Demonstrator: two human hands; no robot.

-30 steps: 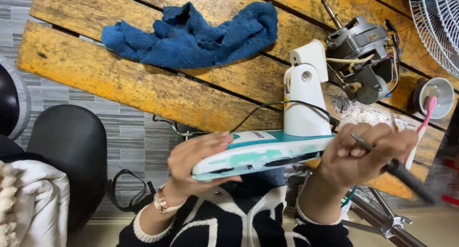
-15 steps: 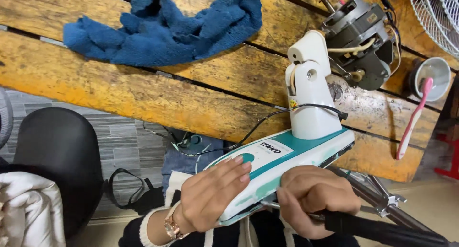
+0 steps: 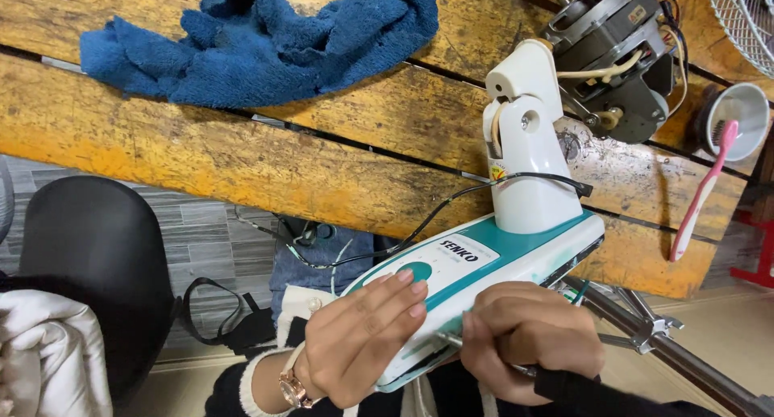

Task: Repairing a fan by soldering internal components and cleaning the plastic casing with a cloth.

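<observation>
A white and teal fan base (image 3: 500, 256) with a white upright neck (image 3: 524, 143) rests tilted at the front edge of the yellow wooden bench (image 3: 242, 151). My left hand (image 3: 359, 340) lies flat on its teal top, pressing it down. My right hand (image 3: 528, 348) is closed around a black-handled tool (image 3: 564, 381) whose thin shaft meets the base's near side. A black cable (image 3: 435, 211) runs from the neck down past the bench edge.
A blue towel (image 3: 266, 38) lies at the back of the bench. A fan motor (image 3: 617, 54) stands behind the neck, with a small cup (image 3: 738, 114) and pink toothbrush (image 3: 701, 195) to its right. A black stool (image 3: 89, 264) stands at left, a metal stand (image 3: 653, 336) at right.
The fan base has swung round and slid toward me, tilting off the bench edge. My left hand moved onto its top; my right hand dropped to its near side with the tool.
</observation>
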